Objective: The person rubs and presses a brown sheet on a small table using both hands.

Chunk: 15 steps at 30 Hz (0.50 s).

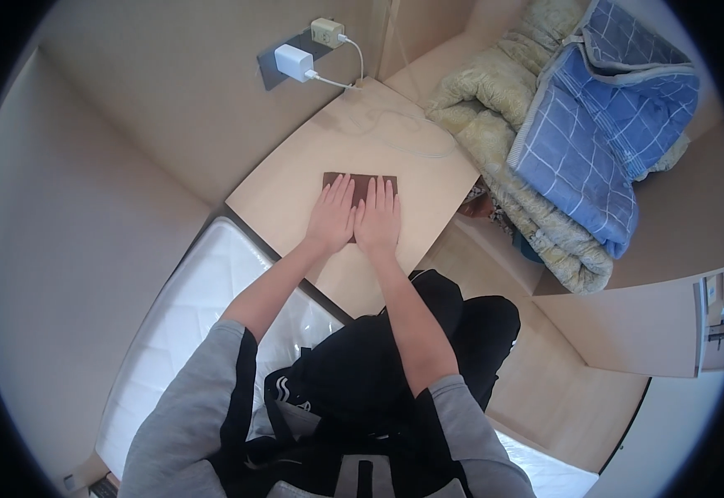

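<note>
A flat, dark brown square piece [363, 184] lies on the pale wooden tabletop [287, 187]; its material cannot be made out. My left hand [333, 214] rests flat over its left side, fingers stretched out and pointing away from me. Over the right side lies my right hand [378, 214], also flat with the fingers straight. The two hands are side by side, nearly touching at the thumbs. Between and beyond the fingertips the brown surface shows; most of the rest is hidden under my palms.
Two chargers, a white one [294, 63] and a cream one [327, 32], sit in a wall socket, with a thin white cable trailing along the table's back. Folded blue checked bedding [577, 141] and a yellowish quilt [494, 91] overhang at right. A plastic-covered white mattress [187, 324] lies at left.
</note>
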{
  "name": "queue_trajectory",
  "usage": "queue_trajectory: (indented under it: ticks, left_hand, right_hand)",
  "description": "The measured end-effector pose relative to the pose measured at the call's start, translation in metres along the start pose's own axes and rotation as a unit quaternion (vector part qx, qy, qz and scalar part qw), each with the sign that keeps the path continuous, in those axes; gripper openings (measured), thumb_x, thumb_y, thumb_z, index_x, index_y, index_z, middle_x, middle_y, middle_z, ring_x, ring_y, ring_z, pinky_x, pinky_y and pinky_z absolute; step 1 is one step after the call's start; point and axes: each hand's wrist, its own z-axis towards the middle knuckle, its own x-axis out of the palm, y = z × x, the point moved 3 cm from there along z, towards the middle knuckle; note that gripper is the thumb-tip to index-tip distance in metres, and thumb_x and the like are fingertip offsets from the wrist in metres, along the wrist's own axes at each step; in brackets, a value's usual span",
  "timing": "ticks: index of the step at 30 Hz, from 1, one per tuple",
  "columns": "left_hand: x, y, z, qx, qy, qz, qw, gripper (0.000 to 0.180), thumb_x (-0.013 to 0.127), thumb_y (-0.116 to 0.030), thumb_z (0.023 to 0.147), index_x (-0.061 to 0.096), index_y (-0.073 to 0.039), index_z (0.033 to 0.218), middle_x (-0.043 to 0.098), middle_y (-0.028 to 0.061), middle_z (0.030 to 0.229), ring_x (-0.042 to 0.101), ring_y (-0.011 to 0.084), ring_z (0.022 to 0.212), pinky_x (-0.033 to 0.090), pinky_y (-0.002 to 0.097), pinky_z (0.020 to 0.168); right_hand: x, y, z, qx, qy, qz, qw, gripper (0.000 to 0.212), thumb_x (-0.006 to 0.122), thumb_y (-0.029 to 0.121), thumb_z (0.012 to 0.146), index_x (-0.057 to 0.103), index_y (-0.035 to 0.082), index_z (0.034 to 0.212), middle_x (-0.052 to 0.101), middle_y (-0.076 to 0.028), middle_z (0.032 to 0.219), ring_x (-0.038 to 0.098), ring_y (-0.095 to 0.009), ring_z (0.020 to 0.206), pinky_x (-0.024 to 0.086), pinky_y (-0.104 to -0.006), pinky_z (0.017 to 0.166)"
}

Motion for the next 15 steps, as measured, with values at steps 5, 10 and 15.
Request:
queue_trajectory:
  ticks: [5, 10, 15]
  left_hand:
    - [-0.009, -0.018, -0.035, 0.01, 0.007, -0.009, 1.0, 0.056, 0.035, -0.024, 0.093, 0.028, 0.007, 0.14, 0.026, 0.0201, 0.148, 0.021, 0.03, 0.14, 0.015, 0.0421, 0.115]
    - [-0.018, -0.036, -0.079, 0.022, 0.001, -0.036, 0.999, 0.055, 0.038, -0.023, 0.093, 0.031, 0.008, 0.138, 0.028, 0.0217, 0.147, 0.024, 0.0321, 0.139, 0.017, 0.0439, 0.114]
    - [-0.02, -0.049, -0.108, 0.012, 0.014, -0.038, 0.999, 0.056, 0.037, -0.021, 0.091, 0.029, 0.009, 0.138, 0.027, 0.0228, 0.147, 0.022, 0.0321, 0.139, 0.016, 0.0436, 0.114]
  right_hand:
    - [-0.009, 0.005, -0.041, 0.004, -0.028, 0.006, 1.0, 0.055, 0.036, 0.026, 0.094, 0.031, -0.002, 0.141, 0.03, -0.016, 0.148, 0.025, -0.03, 0.138, 0.021, -0.0448, 0.112]
    - [-0.013, 0.012, -0.089, 0.015, -0.039, -0.012, 0.999, 0.058, 0.039, 0.028, 0.093, 0.03, -0.002, 0.142, 0.03, -0.014, 0.148, 0.024, -0.028, 0.139, 0.018, -0.0417, 0.113]
    - [-0.017, 0.014, -0.115, 0.003, 0.005, 0.004, 1.0, 0.06, 0.041, 0.029, 0.092, 0.029, -0.002, 0.142, 0.028, -0.015, 0.149, 0.023, -0.03, 0.139, 0.018, -0.0428, 0.113]
